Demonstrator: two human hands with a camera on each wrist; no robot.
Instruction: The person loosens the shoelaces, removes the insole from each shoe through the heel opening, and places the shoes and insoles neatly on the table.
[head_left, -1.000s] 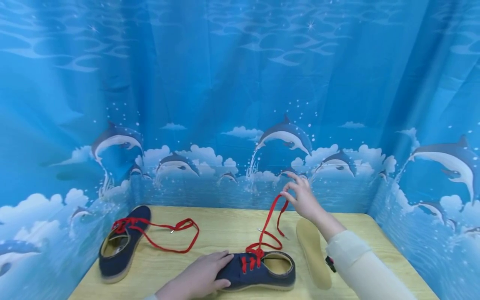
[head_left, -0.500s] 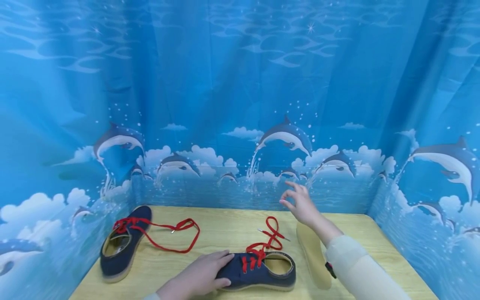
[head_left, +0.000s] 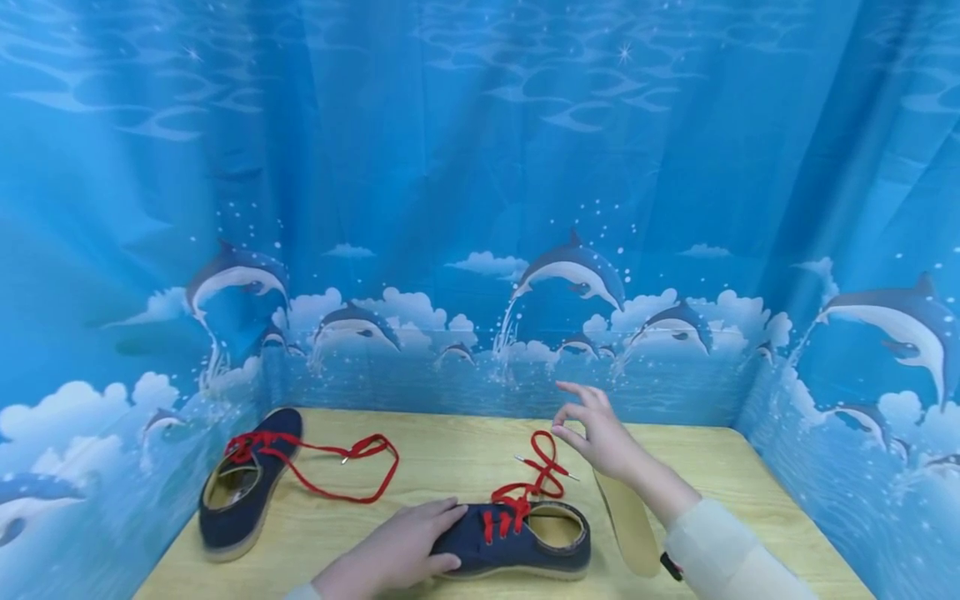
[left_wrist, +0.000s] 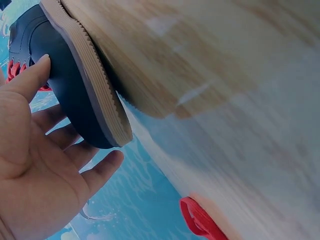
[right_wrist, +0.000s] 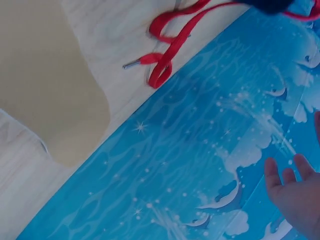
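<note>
A navy canvas shoe (head_left: 468, 542) with red laces lies near the front of the table, its toe to the left. My left hand (head_left: 393, 546) holds it by the toe. In the left wrist view, the thumb is on one side of the shoe (left_wrist: 67, 90) and the other fingers lie on the far side. The shoe's loose red lace (head_left: 551, 479) lies in loops on the table behind it. My right hand (head_left: 600, 437) is raised over the far end of a beige insole (head_left: 630, 533), fingers loosely bent and holding nothing. An insole shows inside the shoe.
A second navy shoe (head_left: 247, 517) stands at the left, its red lace (head_left: 367, 502) trailing in a loop to the right. A blue dolphin-print curtain (head_left: 480, 208) encloses the table (head_left: 442, 450) at the back and sides. A small dark object (head_left: 670, 567) shows by the right sleeve.
My right hand has let go of the red lace, which dropped onto the table, and has then come down a little. My left hand stays on the shoe's toe.
</note>
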